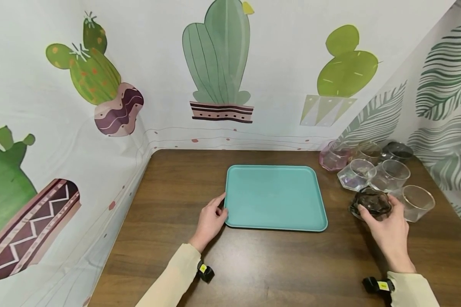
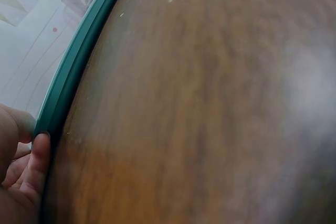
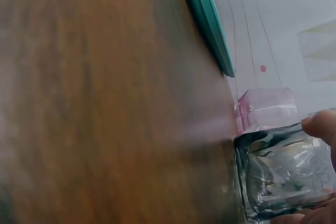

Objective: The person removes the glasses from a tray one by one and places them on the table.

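At the left edge of a teal rectangular tray, my left hand holds the rim between thumb and fingers. In the left wrist view the thumb tip lies against the outer wall of the tray. To the right of the tray, my right hand grips a smoky dark glass from its sides, thumb on the near left. The right wrist view shows the glass up close, with a squarish dark-edged outline. Part of the palm and some fingers are out of frame there.
Several more glasses stand at the back right: pink, amber, dark grey, iridescent and clear. Beside my right hand stands a gold-rimmed clear glass. The wooden table meets cactus-printed fabric behind.
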The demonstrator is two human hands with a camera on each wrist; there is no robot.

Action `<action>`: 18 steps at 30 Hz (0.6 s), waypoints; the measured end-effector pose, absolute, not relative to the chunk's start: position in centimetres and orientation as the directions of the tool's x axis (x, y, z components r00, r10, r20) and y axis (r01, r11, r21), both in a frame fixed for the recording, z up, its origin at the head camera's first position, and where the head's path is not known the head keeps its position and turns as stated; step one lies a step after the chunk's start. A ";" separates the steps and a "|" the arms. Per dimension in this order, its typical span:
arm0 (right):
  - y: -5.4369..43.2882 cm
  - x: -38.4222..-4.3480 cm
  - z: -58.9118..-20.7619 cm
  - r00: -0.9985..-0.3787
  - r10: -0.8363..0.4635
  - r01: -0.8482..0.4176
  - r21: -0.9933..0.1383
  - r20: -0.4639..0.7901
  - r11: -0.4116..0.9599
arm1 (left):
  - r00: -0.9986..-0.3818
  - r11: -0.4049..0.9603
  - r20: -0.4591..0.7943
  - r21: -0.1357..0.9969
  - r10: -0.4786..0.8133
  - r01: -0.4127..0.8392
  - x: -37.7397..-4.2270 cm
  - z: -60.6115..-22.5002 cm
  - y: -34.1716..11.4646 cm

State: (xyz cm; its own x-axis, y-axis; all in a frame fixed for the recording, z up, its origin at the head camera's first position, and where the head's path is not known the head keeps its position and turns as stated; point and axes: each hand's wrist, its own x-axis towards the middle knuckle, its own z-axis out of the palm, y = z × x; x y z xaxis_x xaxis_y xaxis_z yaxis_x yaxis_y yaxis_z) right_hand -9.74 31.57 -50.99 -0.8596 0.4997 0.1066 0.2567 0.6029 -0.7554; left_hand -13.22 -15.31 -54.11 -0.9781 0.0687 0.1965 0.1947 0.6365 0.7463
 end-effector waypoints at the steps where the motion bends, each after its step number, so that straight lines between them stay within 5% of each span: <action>1: 31.5 -9.8 -51.0 -0.858 0.501 0.248 -0.758 0.118 0.603 | -0.978 0.638 0.198 0.745 0.070 0.196 -13.2 -54.1 -15.3; 9: 31.4 -9.8 -50.7 -0.832 0.517 0.163 -0.803 0.201 0.574 | -0.976 0.640 0.203 0.741 0.076 0.204 -13.2 -54.0 -15.3; 18: 31.2 -9.1 -50.1 -0.790 0.469 0.053 -0.718 0.395 0.694 | -0.977 0.635 0.201 0.746 0.074 0.202 -13.1 -54.2 -15.3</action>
